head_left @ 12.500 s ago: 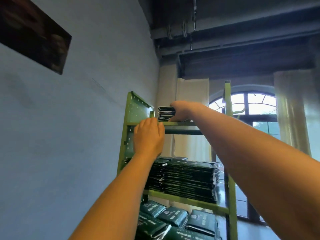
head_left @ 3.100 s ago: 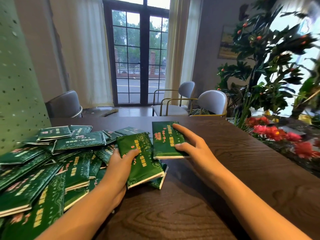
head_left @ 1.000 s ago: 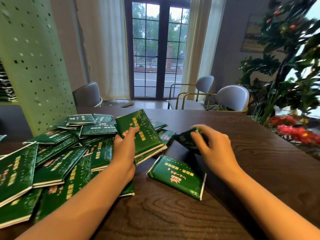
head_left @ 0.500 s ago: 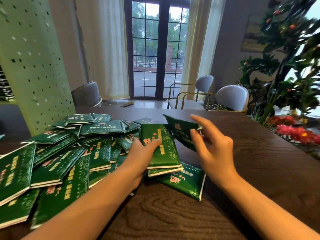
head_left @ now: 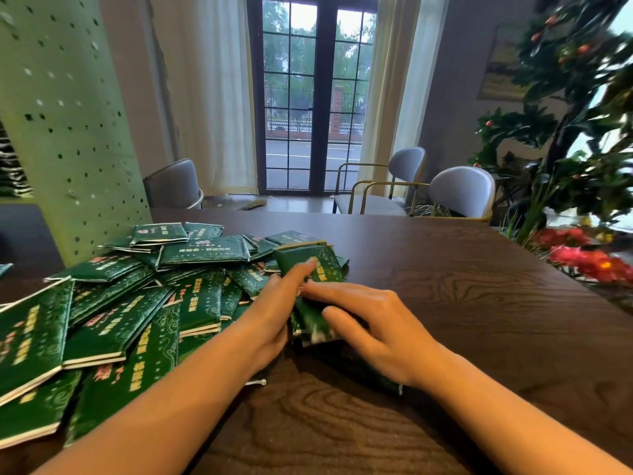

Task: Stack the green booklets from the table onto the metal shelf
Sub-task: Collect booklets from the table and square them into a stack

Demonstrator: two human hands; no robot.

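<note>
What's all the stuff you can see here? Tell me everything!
table: one, dark wood, in front
loose booklets: many, green, heaped on the table's left part
small stack: one, green booklets, at the heap's right edge
shelf panel: one, green with holes, far left
chairs: three, grey, behind the table
glass door: one, dark frame, back wall
curtains: two, white, beside the door
plant: one, green with red fruits, right
flowers: a bunch, red, right edge
left hand: holds the small stack
right hand: rests on the small stack

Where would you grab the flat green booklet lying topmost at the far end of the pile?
Likely its near long edge, from the person's side: the flat green booklet lies level atop others, uncovered, and that pale page edge sits raised, so thumb above and fingers below could pinch it.
</note>
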